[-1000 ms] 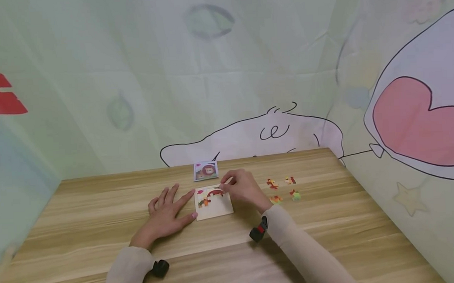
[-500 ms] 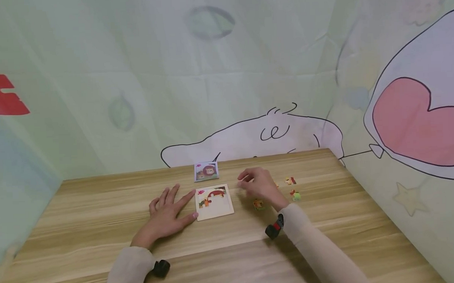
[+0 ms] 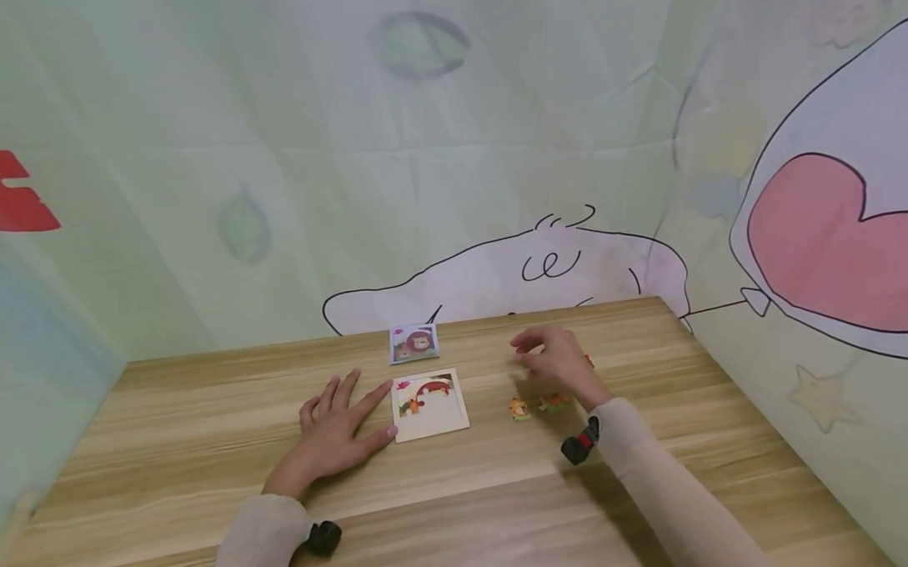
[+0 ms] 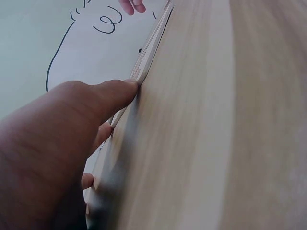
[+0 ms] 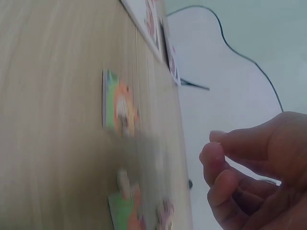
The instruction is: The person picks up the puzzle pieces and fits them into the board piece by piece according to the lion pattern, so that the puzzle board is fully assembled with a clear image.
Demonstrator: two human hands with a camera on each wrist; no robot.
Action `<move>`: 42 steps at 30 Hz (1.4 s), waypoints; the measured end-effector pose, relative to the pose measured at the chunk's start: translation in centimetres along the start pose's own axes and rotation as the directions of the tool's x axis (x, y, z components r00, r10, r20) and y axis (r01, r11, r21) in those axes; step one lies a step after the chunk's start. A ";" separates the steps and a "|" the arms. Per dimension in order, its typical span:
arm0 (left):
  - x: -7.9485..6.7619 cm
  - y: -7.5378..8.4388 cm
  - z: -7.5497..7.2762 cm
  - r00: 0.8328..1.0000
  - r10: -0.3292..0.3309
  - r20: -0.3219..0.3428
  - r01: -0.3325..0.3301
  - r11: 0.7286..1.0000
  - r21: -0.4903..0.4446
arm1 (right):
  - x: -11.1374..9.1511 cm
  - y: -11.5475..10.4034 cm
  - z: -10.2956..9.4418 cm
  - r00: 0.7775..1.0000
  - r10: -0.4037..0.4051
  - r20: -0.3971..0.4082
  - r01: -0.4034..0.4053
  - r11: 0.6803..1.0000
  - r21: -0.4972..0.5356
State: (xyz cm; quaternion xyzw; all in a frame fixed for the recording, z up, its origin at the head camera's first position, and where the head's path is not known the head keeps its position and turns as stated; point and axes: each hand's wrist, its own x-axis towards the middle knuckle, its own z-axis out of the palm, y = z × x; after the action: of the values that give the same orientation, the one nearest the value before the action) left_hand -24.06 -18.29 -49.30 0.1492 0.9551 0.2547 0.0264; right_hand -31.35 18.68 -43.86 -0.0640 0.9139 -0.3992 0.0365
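Observation:
My left hand [image 3: 333,436] lies spread on the wooden table, its index finger and thumb touching the left side of a white square puzzle board [image 3: 445,421]. In the left wrist view the thumb [image 4: 115,94] presses against the board's edge. Lion-picture pieces fill the board's top and left; its lower right is bare. Over the loose pieces at the right hovers my right hand [image 3: 560,361], fingers loosely bent, nothing visible between them. Below it lie a tiger-faced puzzle piece [image 3: 518,409] and a green-and-orange puzzle piece [image 3: 554,403]. Another piece [image 5: 166,213] shows in the right wrist view.
A lion picture card [image 3: 413,344] lies behind the board. Part of a red puzzle piece [image 3: 589,360] peeks out past my right hand. A cartoon-printed curtain [image 3: 346,195] rises at the table's back edge.
My right hand has left the board's top right corner and moved right, over the loose pieces. A tiger-faced piece previously hidden by it now shows. My left hand stays put.

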 end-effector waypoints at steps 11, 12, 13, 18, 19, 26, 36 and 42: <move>0.0 0.0 0.0 1.000 -0.002 0.002 0.002 1.000 0.003 | 0.5 2.4 -2.1 1.000 0.022 0.015 -0.020 0.992 -0.127; 0.0 0.0 0.0 1.000 -0.002 0.001 0.002 1.000 0.004 | 0.5 2.5 -2.2 0.999 0.028 0.019 -0.025 0.989 -0.144; 0.0 0.0 0.0 1.000 -0.002 0.002 0.002 1.000 0.004 | 0.5 2.7 -2.4 0.999 0.029 0.022 -0.025 0.986 -0.162; 0.0 0.0 0.1 1.000 -0.004 0.002 0.004 1.000 0.010 | 0.7 3.2 -2.8 0.996 0.083 0.045 -0.074 0.981 -0.181; 0.0 0.1 0.1 1.000 -0.006 0.003 0.006 1.000 0.011 | 0.7 3.3 -2.8 0.994 0.095 0.050 -0.084 0.979 -0.184; 0.0 0.2 0.0 1.000 -0.005 0.002 0.005 1.000 0.008 | 0.8 3.8 -2.5 0.991 0.098 0.089 -0.075 0.970 -0.230; 0.1 0.1 0.1 1.000 -0.003 0.001 0.003 1.000 0.006 | 0.9 4.1 -2.3 0.995 -0.004 0.097 0.030 0.963 -0.266; 0.1 0.1 0.0 1.000 -0.005 0.001 0.005 1.000 0.005 | 1.0 4.2 -2.1 0.993 -0.006 0.115 0.035 0.967 -0.253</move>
State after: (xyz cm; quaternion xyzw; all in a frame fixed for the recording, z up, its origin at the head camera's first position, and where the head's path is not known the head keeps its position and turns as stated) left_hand -24.12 -18.20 -49.31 0.1469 0.9560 0.2523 0.0274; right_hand -32.91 22.92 -45.52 -0.1003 0.9533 -0.2746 0.0758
